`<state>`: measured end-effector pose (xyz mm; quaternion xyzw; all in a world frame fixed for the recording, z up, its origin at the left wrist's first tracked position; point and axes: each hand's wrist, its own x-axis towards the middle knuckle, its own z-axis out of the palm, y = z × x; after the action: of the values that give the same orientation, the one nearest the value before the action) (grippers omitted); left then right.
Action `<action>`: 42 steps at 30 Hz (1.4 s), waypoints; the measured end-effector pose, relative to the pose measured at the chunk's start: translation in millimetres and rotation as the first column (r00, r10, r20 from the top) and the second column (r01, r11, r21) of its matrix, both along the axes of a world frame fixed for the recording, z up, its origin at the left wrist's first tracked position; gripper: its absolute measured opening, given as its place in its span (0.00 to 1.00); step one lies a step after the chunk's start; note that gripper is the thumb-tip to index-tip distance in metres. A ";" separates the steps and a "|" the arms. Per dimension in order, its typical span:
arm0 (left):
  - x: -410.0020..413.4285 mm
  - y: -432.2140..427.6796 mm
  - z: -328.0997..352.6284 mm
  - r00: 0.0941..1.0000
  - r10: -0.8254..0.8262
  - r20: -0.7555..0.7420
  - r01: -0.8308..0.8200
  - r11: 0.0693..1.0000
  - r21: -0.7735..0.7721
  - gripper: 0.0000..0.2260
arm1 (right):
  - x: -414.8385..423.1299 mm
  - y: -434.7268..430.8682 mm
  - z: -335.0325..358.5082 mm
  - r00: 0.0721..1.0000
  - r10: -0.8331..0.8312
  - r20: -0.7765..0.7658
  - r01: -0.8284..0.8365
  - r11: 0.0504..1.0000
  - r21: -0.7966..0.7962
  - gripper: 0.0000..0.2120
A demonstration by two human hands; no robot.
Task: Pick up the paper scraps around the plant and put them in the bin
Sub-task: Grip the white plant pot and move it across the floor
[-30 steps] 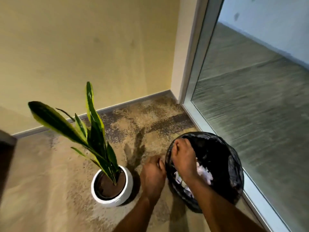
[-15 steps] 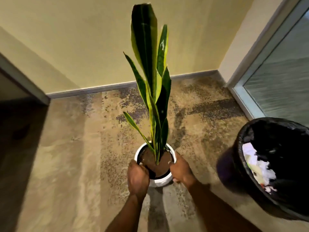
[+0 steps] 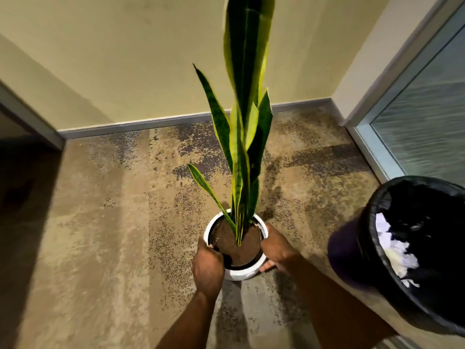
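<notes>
L hand & R hand curl round pot; lift level, plant upright, check floor beneath for paper

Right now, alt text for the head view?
Both hands grip a white pot holding a tall snake plant: left hand over the near-left rim, right hand round the right side. A black-lined bin with white paper scraps inside stands on the speckled carpet to the right.
</notes>
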<state>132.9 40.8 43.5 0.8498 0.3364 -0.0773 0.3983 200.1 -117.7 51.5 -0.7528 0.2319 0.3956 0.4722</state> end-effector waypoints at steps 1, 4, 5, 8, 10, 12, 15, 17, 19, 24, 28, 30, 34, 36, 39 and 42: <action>0.1 -0.7 0.3 1.000 0.016 0.003 -0.016 1.000 0.008 0.12 | 1.8 1.6 0.9 1.000 0.007 -0.003 -0.007 1.000 0.012 0.25; 0.7 -6.7 -1.9 0.999 0.040 0.019 -0.041 0.999 0.022 0.12 | 8.6 0.3 -1.8 0.999 0.017 -0.028 -0.015 0.998 0.063 0.28; 1.2 -7.6 -1.7 0.999 0.046 0.013 -0.046 0.999 0.020 0.12 | 10.2 -0.2 -2.4 0.999 0.022 -0.035 -0.019 0.996 0.082 0.28; 2.4 -11.9 2.8 0.997 0.073 -0.016 -0.073 0.997 0.021 0.14 | 12.8 -3.5 -2.0 0.999 0.004 -0.049 0.003 0.990 0.138 0.25; 4.0 -14.2 7.3 0.997 0.073 -0.021 -0.072 0.997 0.020 0.14 | 15.5 -5.6 -0.9 0.999 0.004 -0.044 0.003 0.988 0.153 0.27; 1.5 -12.3 9.5 0.999 0.040 0.007 -0.040 0.999 -0.007 0.14 | 15.4 -4.4 1.2 1.000 -0.001 -0.015 0.002 0.993 0.114 0.31; -1.4 -8.6 19.0 0.999 -0.033 0.042 0.038 0.991 -0.126 0.15 | 17.2 -5.3 7.8 1.000 0.022 -0.001 -0.021 0.998 0.051 0.32; 1.8 -2.8 28.8 1.000 -0.021 0.012 0.023 0.960 -0.280 0.17 | 17.3 -5.5 11.3 0.998 0.033 -0.046 -0.031 0.998 0.054 0.35; 6.1 6.3 32.5 0.998 0.006 -0.067 -0.034 0.907 -0.419 0.20 | 18.4 -3.8 13.3 0.996 0.020 -0.086 -0.015 0.998 0.065 0.38; 8.1 17.7 42.7 0.999 0.025 -0.043 -0.043 0.872 -0.488 0.23 | 17.5 2.0 9.3 0.999 0.019 -0.051 -0.019 1.000 0.002 0.37; 16.6 22.9 55.5 0.997 -0.073 0.030 0.078 0.871 -0.485 0.45 | 19.6 -1.5 18.5 0.999 -0.039 -0.014 0.038 0.999 -0.013 0.32; 26.0 25.3 70.1 0.988 -0.144 0.059 0.155 0.862 -0.483 0.44 | 24.6 -4.3 38.3 0.997 -0.073 -0.022 0.073 0.997 0.001 0.28; 52.0 25.4 121.6 0.979 -0.193 0.066 0.201 0.856 -0.477 0.42 | 43.4 -13.0 94.5 0.990 -0.139 -0.028 0.139 0.990 0.023 0.21; 69.1 22.9 154.6 0.964 -0.249 0.092 0.264 0.860 -0.437 0.37 | 53.6 -17.4 125.7 0.991 -0.111 0.069 0.112 0.994 -0.016 0.15; 104.6 14.7 200.7 0.956 -0.282 0.077 0.287 0.860 -0.422 0.31 | 79.9 -26.7 178.5 0.982 -0.175 0.067 0.176 0.984 -0.007 0.12; 148.0 -0.7 237.9 0.947 -0.320 0.043 0.311 0.869 -0.385 0.23 | 115.5 -41.6 218.2 0.973 -0.230 -0.004 0.230 0.973 0.003 0.20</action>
<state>280.9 40.1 281.4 0.7970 0.1757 -0.2153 0.5362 315.6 -159.3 269.7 -0.7194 0.3176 0.3399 0.5158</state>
